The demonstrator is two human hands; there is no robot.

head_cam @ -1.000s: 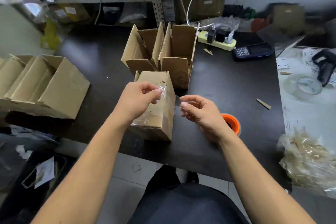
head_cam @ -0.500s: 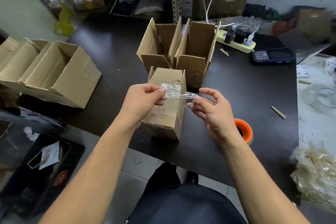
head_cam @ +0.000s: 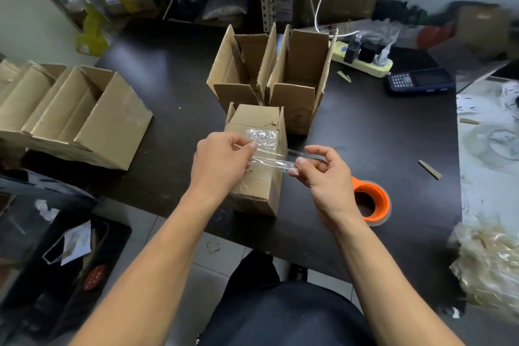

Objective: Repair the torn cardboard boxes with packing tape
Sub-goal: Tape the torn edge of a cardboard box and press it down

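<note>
Left hand and right hand are pinching a clear tape strip taut between them, over the box. No labels are reading clearly.

- Left hand and right hand pinch a clear strip of packing tape over a small brown cardboard box near the black bench's front edge.
- An orange-cored tape roll lies just right of it.

I see my left hand at ten o'clock and right hand at two, both forearms extended, fingertips pinched together.
</note>
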